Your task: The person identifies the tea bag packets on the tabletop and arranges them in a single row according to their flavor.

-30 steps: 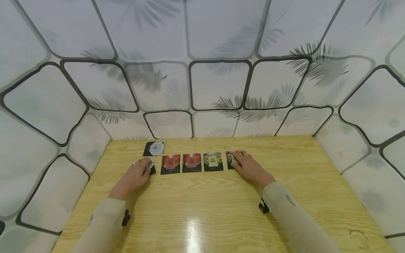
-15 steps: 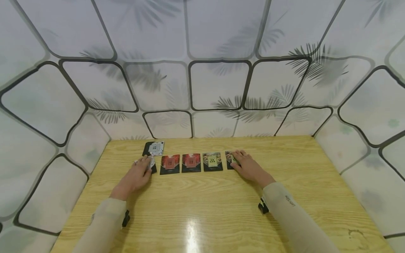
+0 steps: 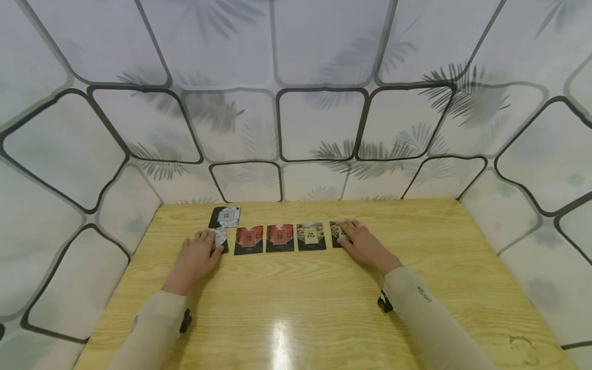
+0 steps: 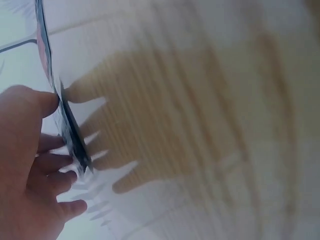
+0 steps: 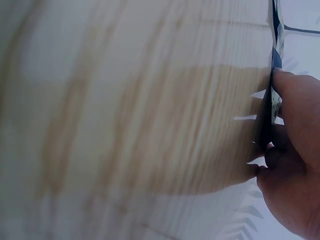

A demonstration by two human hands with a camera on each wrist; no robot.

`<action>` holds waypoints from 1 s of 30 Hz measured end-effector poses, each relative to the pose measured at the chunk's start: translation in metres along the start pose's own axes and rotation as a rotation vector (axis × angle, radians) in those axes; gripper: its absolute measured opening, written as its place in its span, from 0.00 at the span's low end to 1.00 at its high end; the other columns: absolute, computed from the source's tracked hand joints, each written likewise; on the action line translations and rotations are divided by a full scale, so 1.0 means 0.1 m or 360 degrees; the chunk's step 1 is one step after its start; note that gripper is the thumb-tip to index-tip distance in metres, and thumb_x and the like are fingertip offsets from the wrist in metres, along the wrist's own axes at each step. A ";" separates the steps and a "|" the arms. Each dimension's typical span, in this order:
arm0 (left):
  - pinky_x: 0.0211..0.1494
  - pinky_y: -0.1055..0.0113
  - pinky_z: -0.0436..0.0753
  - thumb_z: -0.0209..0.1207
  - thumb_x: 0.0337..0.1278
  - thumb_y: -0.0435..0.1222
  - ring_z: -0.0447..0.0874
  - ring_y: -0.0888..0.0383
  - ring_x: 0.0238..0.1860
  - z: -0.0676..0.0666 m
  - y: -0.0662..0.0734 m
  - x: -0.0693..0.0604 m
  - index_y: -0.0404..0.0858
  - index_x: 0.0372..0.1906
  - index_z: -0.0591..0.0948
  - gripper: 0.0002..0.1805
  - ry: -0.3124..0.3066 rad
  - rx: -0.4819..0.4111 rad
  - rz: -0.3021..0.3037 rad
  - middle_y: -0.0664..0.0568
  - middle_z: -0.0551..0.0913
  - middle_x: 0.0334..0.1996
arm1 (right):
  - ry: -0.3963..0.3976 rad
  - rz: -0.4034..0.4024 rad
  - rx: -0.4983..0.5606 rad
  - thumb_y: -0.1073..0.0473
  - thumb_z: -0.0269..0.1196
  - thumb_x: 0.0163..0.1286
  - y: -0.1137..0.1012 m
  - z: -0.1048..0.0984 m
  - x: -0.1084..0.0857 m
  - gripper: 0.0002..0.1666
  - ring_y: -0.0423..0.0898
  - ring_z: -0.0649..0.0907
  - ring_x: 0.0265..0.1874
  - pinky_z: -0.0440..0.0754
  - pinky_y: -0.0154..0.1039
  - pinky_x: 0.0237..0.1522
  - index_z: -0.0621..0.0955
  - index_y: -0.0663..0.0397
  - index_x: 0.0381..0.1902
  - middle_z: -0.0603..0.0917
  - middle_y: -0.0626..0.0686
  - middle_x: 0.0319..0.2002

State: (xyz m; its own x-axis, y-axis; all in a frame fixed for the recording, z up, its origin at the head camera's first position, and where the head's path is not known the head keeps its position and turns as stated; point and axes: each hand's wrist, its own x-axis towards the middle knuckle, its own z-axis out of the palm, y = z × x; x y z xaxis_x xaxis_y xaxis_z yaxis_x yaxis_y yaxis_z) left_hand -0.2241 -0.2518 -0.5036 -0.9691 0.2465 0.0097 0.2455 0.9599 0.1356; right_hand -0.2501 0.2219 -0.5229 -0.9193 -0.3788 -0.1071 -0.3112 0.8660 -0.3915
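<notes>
Small flat printed packets lie in a row on a wooden table (image 3: 296, 293). At the row's left end, my left hand (image 3: 196, 259) touches a black-and-white packet (image 3: 221, 238), its fingers spread and partly covering it. In the left wrist view, the thumb meets this packet (image 4: 74, 135) at its edge. My right hand (image 3: 366, 247) rests on the rightmost packet (image 3: 335, 234), dark with a green label, and hides much of it. The right wrist view shows that packet (image 5: 268, 107) nearly edge-on beneath the thumb and fingers.
Two red-and-black packets (image 3: 248, 240) and one with a yellow-green label (image 3: 311, 236) lie between my hands. Another black-and-white packet (image 3: 225, 217) lies behind the row at left. A patterned wall covering (image 3: 319, 123) stands at the table's back and sides.
My left hand has shifted slightly left, its fingers spreading and uncovering more of the black-and-white packet. That packet sits a little closer to the one behind it. My right hand has stayed put.
</notes>
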 end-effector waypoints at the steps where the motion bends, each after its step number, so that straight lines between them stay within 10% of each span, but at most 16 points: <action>1: 0.74 0.25 0.66 0.51 0.81 0.44 0.65 0.26 0.76 0.00 -0.01 0.00 0.22 0.75 0.68 0.33 -0.0012 -0.0007 0.0011 0.25 0.68 0.74 | 0.0000 -0.0001 0.0005 0.46 0.50 0.87 0.00 0.00 0.00 0.40 0.69 0.51 0.84 0.49 0.67 0.83 0.56 0.62 0.85 0.53 0.68 0.84; 22: 0.74 0.24 0.63 0.49 0.83 0.42 0.63 0.26 0.77 -0.02 -0.02 0.01 0.29 0.77 0.69 0.30 -0.0017 -0.0152 0.0084 0.29 0.68 0.76 | 0.0011 0.0006 -0.0008 0.46 0.50 0.87 -0.01 0.02 0.00 0.40 0.68 0.52 0.84 0.50 0.67 0.83 0.56 0.62 0.85 0.54 0.68 0.84; 30: 0.73 0.21 0.61 0.45 0.85 0.42 0.61 0.22 0.77 -0.16 -0.10 0.26 0.29 0.77 0.69 0.29 -0.0027 -0.0146 0.0088 0.29 0.66 0.77 | 0.0007 0.0007 -0.0010 0.46 0.50 0.87 0.01 0.03 0.01 0.40 0.68 0.51 0.84 0.49 0.66 0.83 0.56 0.61 0.85 0.54 0.67 0.84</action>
State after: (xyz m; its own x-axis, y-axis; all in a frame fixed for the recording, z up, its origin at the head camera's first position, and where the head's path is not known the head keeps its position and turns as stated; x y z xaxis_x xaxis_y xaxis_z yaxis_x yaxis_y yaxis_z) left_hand -0.2518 -0.2576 -0.4894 -0.9533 0.3020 0.0029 0.2948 0.9286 0.2254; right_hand -0.2508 0.2219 -0.5260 -0.9216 -0.3737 -0.1050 -0.3086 0.8696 -0.3855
